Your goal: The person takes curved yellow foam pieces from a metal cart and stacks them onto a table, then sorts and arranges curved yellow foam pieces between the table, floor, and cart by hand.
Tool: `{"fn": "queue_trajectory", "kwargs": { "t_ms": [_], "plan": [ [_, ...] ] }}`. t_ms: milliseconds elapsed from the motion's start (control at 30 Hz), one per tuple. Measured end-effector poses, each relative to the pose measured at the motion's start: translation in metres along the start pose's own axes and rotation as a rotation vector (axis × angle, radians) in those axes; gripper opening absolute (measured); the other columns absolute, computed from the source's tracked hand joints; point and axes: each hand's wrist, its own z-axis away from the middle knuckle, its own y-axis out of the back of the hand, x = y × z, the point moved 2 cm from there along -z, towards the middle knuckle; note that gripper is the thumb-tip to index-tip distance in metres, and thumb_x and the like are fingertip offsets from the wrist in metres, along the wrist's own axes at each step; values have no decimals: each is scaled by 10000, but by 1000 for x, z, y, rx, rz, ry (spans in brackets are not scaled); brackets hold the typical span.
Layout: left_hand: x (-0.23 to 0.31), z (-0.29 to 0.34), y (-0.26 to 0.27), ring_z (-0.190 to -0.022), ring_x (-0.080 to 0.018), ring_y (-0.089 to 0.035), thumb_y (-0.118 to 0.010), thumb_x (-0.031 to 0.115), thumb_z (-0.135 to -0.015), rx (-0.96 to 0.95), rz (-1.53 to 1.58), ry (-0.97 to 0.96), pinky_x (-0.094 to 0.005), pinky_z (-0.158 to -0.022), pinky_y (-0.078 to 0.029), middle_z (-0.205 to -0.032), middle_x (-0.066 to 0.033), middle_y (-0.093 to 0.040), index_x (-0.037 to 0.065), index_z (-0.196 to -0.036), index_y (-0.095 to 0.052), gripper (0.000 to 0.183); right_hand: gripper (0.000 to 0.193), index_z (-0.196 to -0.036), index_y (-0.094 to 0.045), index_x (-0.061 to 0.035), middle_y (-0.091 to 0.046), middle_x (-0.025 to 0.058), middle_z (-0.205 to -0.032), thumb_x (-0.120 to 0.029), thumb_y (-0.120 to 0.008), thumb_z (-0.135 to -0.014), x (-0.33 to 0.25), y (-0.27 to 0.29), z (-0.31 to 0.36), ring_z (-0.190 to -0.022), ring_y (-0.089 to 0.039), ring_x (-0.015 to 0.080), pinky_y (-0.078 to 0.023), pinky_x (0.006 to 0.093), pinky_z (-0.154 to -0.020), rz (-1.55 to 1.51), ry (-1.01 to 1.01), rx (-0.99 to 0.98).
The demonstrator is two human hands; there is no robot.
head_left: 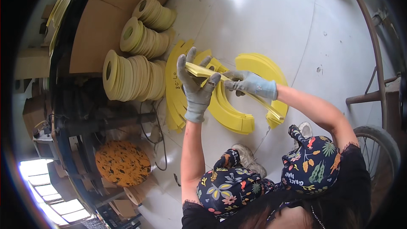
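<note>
Between my two hands is a thin stack of curved yellow strips [268, 107], seen nearly edge-on and slanting down to the right. My left hand [196, 87], in a grey work glove, grips its upper left end, fingers behind and thumb in front. Around the stack's middle closes my gloved right hand [249, 84], its fingertips partly hidden. Below them on the floor lie more curved yellow pieces: a fanned pile [176, 101] with dark markings at the left, an arc-shaped pile [231, 118] in the middle, and another arc-shaped stack [260, 64] at the right.
Rolls of pale yellow rings [142, 78] lie in a row at the left, beside brown cardboard [99, 29]. Nearer me is an orange-and-black round seat [123, 163], with a dark cable [163, 148] by it. A rusty metal frame [373, 38] and a wheel [381, 142] stand right.
</note>
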Motion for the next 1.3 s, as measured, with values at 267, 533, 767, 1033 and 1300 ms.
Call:
{"fn": "queue_trajectory", "kwargs": {
  "t_ms": [267, 533, 767, 1033, 1300],
  "plan": [
    [-7, 0, -11, -1209, -348, -542, -742, -24, -801, 99, 154, 19, -433, -964, -529, -1451, -193, -356, 209, -1479, -179, 912, 744, -1256, -628, -82, -661, 48, -954, -678, -653, -812, 2, 8, 3, -864, -598, 131, -491, 293, -743, 60, -61, 55],
    [-6, -3, 17, -1177, -378, -562, -665, -42, -863, 292, 146, -3, -563, -900, -570, -1359, -196, -428, 258, -1421, -254, 755, 623, -1179, -662, -14, -694, 109, -933, -460, -774, -759, -40, 19, -15, -822, -643, 206, -517, 343, -741, 488, 22, -81],
    [7, -2, 6, -1186, -397, -559, -691, 42, -876, 271, 23, -171, -569, -895, -573, -1372, -201, -429, 291, -1417, -267, 731, 655, -1203, -638, 8, -706, 132, -1011, -392, -815, -715, -39, 25, -2, -873, -665, 230, -525, 332, -796, 389, 106, -62],
    [13, 11, 39, -1223, -392, -534, -688, 7, -866, 327, -184, -27, -560, -961, -525, -1440, -198, -383, 263, -1517, -141, 888, 604, -1253, -599, -22, -664, 67, -1069, -349, -795, -785, -26, 27, -6, -947, -613, 145, -493, 275, -807, 66, 65, -172],
    [15, 67, 150, -1174, -323, -591, -581, -54, -922, 810, 154, 86, -486, -890, -595, -1346, -183, -488, 189, -1406, -322, 601, 650, -1375, -497, -90, -637, 140, -1180, -182, -752, -785, 2, 108, -25, -1139, -571, 221, -475, 355, -964, 523, 109, 227]
  ]
}}
